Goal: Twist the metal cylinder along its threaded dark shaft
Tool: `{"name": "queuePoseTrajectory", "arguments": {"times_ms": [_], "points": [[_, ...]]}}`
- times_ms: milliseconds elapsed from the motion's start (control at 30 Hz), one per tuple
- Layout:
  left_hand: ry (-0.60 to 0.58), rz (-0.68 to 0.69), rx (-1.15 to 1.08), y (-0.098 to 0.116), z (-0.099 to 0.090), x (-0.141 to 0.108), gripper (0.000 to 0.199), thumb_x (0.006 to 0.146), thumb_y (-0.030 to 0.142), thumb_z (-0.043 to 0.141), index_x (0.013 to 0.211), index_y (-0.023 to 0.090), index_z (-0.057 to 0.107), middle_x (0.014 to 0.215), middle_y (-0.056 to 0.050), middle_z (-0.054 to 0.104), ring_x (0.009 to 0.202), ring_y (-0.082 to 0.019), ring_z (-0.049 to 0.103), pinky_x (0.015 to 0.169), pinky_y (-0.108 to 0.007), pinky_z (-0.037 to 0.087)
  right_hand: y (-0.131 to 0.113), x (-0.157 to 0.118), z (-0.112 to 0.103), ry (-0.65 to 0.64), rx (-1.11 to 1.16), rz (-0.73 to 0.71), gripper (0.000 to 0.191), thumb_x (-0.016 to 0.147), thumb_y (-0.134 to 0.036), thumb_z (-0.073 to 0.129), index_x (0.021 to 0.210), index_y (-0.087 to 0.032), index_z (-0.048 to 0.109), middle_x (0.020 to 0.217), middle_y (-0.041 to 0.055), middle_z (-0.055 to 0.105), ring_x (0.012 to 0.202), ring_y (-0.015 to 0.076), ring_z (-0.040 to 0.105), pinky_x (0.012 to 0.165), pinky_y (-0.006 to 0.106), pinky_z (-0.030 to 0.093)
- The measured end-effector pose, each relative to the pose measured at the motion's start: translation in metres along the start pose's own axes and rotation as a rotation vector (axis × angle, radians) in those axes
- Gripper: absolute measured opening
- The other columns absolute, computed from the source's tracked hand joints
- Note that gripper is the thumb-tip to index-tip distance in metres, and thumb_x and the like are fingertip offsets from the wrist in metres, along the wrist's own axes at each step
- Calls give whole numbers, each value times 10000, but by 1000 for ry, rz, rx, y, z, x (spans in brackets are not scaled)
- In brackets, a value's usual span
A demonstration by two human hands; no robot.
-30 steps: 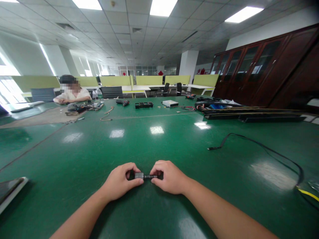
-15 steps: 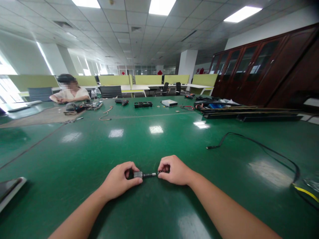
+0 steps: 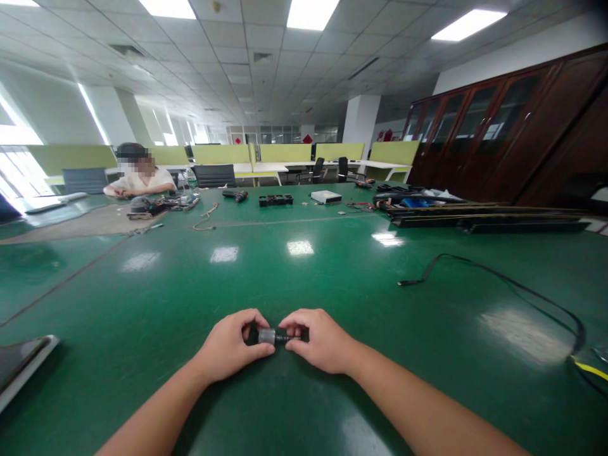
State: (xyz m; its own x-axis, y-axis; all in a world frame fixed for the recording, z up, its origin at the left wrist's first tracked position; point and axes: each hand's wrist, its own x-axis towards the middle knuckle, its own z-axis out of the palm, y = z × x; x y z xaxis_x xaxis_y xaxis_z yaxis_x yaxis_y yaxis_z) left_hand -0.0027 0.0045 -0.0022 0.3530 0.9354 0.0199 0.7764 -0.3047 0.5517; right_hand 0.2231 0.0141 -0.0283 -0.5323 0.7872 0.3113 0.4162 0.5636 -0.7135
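My left hand [image 3: 236, 342] grips a grey metal cylinder [image 3: 266, 335] between thumb and fingers, holding it sideways just above or on the green table. A thin shaft sticks out of the cylinder toward the right. Around that shaft, close to the cylinder's end face, sits a small dark ribbed part that looks like a spring [image 3: 281, 339]. My right hand [image 3: 319, 339] is closed about the spring and the shaft, its thumb below and its index finger above. Its fingers partly cover the shaft's far end.
On the green table [image 3: 266, 272], a black cable [image 3: 494, 269] curves at the right. A flat pale-edged device [image 3: 28, 364] lies at the left edge. Farther back are a power drill [image 3: 235, 196], a black bracket [image 3: 276, 200], a white box [image 3: 325, 197] and black rails [image 3: 522, 225]. A person [image 3: 140, 177] sits far left.
My right hand has moved left with the spring, from beyond the shaft's tip to over the shaft near the cylinder. My left hand keeps its grip. The view has shifted slightly.
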Motion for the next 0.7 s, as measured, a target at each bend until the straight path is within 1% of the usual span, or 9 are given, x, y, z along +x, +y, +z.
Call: {"name": "queuePoseTrajectory", "arguments": {"times_ms": [133,233,300,533,700], "points": [[1,11,17,1,-1,-2,297,726,449,731,916,226,688,722,38,559,681,-160,511,610,-236,333,-3,0,0,-5,-28,-6,153,766,-137,695,909,-186,721,794,9,662,734,140,592,690,248,448],[-11,28,-4,2,-2,-1,293,830,494,614,919,225,690,716,34,565,666,-152,498,603,-235,331,-5,0,-2,-20,-50,-27,131,800,-156,675,920,-183,720,795,14,652,749,143,591,699,250,445],[-18,24,-12,2,-3,-1,308,870,497,556,904,223,693,700,36,561,650,-146,488,591,-233,325,-6,0,-3,-35,-68,-37,119,821,-174,661,925,-181,719,800,18,647,763,146,591,707,253,447],[-27,31,-4,3,-3,-1,282,817,480,626,916,226,696,727,29,587,673,-154,507,608,-234,344,-11,-1,-3,-48,-125,-60,148,817,-189,670,959,-185,711,816,29,649,788,162,584,713,264,448],[-20,13,36,2,-2,0,305,734,471,720,917,228,693,740,30,595,686,-165,521,606,-236,331,-9,0,-1,-48,-144,-78,154,812,-198,681,962,-185,711,815,29,649,784,163,578,714,265,442]]}}
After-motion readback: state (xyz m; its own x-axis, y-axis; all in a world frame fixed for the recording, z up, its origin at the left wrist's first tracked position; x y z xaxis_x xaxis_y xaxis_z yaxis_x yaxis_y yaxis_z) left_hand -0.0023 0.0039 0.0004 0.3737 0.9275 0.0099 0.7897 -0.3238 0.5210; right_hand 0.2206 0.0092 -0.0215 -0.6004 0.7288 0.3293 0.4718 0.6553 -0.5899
